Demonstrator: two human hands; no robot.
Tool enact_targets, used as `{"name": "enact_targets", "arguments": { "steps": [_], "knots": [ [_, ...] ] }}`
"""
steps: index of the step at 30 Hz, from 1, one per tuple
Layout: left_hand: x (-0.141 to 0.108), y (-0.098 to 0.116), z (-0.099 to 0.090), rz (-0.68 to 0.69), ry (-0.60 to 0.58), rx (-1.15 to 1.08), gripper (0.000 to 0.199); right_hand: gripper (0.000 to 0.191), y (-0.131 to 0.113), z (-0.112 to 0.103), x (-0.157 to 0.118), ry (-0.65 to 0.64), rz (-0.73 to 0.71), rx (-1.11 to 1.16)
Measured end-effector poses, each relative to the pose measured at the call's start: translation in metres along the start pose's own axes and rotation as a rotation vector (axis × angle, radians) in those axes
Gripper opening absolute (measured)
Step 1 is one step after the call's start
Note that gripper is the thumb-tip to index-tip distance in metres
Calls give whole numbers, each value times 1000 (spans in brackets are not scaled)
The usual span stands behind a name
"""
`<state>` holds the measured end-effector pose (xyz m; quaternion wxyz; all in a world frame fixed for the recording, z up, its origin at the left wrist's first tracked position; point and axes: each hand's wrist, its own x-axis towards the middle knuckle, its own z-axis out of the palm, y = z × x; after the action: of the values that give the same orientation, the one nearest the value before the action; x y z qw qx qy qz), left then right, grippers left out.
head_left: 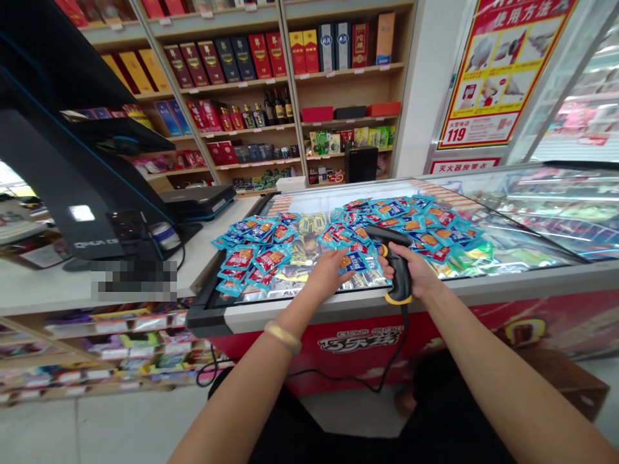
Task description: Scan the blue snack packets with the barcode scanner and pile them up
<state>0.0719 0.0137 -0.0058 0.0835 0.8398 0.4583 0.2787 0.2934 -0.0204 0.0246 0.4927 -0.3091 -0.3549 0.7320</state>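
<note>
My right hand (411,267) is wrapped round the grip of a black and yellow barcode scanner (400,277), whose head points left over the packets. A cable hangs from the bottom of its handle. My left hand (329,276), with a gold bangle on the wrist, has its fingers closed at the edge of a small blue and red snack packet (354,262), just left of the scanner. Similar packets lie on the freezer's glass top in a left pile (256,248) and a larger right pile (425,222). Frozen goods show through the glass between them.
A white counter (145,283) at left carries a dark point-of-sale terminal (72,161) and a black flat device (203,200). The freezer's front rim (271,312) runs before me. The scanner cable (338,374) loops below it. Shelves of boxes (236,58) stand behind.
</note>
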Motion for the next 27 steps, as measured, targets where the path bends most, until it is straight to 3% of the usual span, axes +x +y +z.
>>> {"name": "enact_targets", "arguments": {
  "steps": [4,10,16,21,27],
  "knots": [
    [-3,0,-1,13,51,21,55,26,1,0,-1,-5,-9,-13],
    [-8,6,-4,-41,116,46,67,26,2,0,-2,-20,-20,-11],
    [-5,9,-4,-189,115,178,46,29,2,2,-3,-4,-11,5],
    [-2,9,-7,-257,123,123,73,26,2,2,-3,-5,-12,-7],
    [-2,14,-11,-345,149,86,59,26,2,2,-3,-13,-16,-18]
  ]
}}
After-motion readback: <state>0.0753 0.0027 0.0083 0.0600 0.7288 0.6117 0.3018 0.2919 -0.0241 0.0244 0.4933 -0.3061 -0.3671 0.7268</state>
